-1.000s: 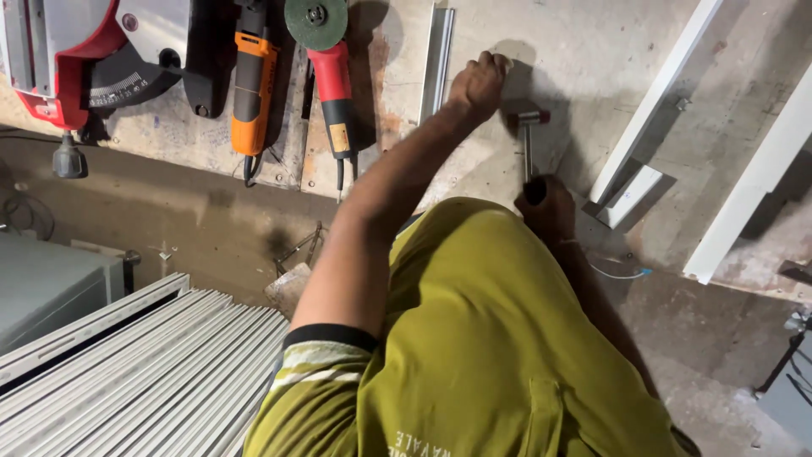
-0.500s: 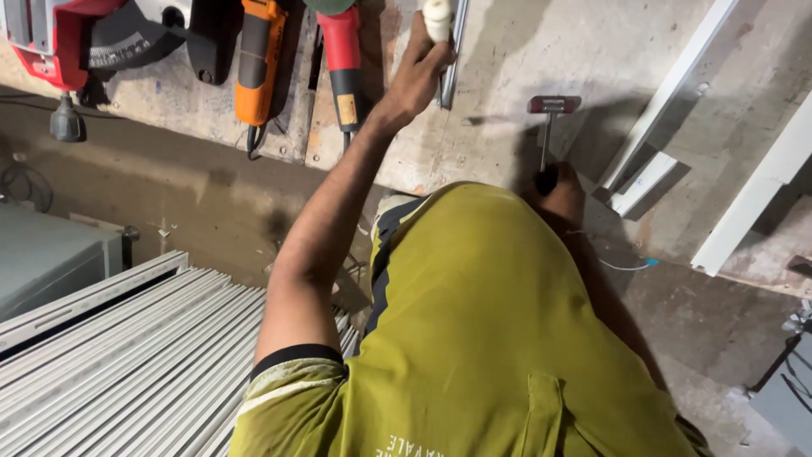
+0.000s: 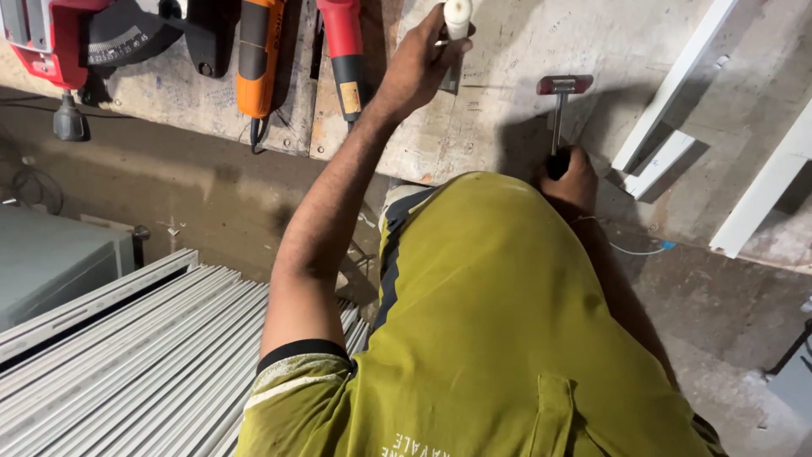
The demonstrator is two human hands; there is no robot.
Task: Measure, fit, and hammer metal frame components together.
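My left hand [image 3: 419, 63] is clamped round a white rod [image 3: 458, 17] far up the bench, while my right hand [image 3: 568, 176] grips the hammer [image 3: 562, 106], its handle pointing away and its head just right of that rod.

A single camera worn on the head looks steeply down over the wearer's olive-green shirt [image 3: 507, 338]. It faces forward onto the worn bench [image 3: 507, 118] close ahead, with a stack of pale metal profiles [image 3: 127, 364] on the floor at lower left.
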